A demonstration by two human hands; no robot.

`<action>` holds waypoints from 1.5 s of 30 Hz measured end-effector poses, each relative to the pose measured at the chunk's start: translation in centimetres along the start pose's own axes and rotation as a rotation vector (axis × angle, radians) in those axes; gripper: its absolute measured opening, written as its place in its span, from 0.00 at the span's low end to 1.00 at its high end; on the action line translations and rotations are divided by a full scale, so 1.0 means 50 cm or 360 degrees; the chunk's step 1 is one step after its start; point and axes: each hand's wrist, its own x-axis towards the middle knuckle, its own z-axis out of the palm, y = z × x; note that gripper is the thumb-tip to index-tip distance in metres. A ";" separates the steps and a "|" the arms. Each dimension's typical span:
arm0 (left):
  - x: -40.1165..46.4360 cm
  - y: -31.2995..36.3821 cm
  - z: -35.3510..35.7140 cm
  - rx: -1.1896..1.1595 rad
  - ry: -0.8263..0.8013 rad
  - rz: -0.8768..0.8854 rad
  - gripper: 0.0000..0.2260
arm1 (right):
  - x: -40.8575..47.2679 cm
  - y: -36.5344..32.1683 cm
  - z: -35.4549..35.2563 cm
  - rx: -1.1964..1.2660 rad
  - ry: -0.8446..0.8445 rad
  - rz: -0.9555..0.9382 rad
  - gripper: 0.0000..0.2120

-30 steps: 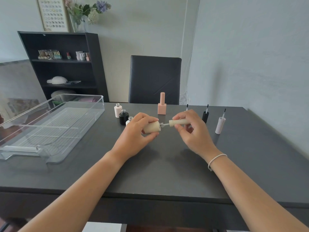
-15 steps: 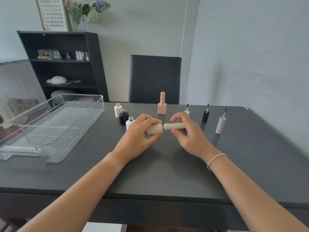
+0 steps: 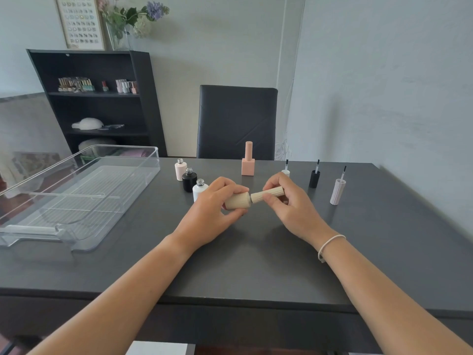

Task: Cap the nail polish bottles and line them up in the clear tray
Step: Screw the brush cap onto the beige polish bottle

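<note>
My left hand (image 3: 210,211) grips a beige nail polish bottle (image 3: 238,200) lying sideways above the table. My right hand (image 3: 289,203) pinches its ribbed beige cap (image 3: 267,193), which sits against the bottle's neck. Three uncapped bottles stand behind my left hand: pale pink (image 3: 180,170), black (image 3: 189,180) and white (image 3: 199,190). A capped peach bottle (image 3: 247,160) stands further back. Three loose caps stand brush-up at the right: white (image 3: 285,171), black (image 3: 314,177) and ribbed lilac (image 3: 337,190). The clear tray (image 3: 76,201) lies at the left with nothing in it.
The dark grey table (image 3: 256,265) has a black chair (image 3: 236,121) at its far side. A black shelf unit (image 3: 97,103) with small bottles stands at the back left. A wall runs close along the table's right edge.
The cap's brush went into the bottle's neck and the cap closed up against the bottle. Both hands drifted slightly nearer and lower.
</note>
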 end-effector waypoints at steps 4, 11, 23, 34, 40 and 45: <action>-0.001 0.000 0.000 0.0000 0.0001 -0.0002 0.15 | 0.003 0.002 0.000 -0.0172 0.0080 0.0065 0.20; -0.001 0.001 0.000 0.0013 0.0004 0.0014 0.15 | -0.001 0.004 0.001 -0.0079 -0.0013 -0.0026 0.05; -0.001 -0.003 0.001 0.0026 0.0009 0.0029 0.15 | -0.001 0.005 0.003 -0.0170 0.0022 0.0051 0.15; -0.003 -0.001 -0.002 0.0032 0.0003 0.0023 0.15 | -0.002 0.003 -0.003 -0.0234 0.0072 0.0066 0.18; -0.003 -0.003 -0.002 0.0034 0.0007 0.0022 0.15 | -0.006 0.008 -0.003 -0.0225 0.0082 -0.0022 0.06; -0.003 -0.004 -0.001 0.0039 0.0004 0.0023 0.15 | -0.007 0.008 -0.005 -0.0206 0.0105 0.0023 0.13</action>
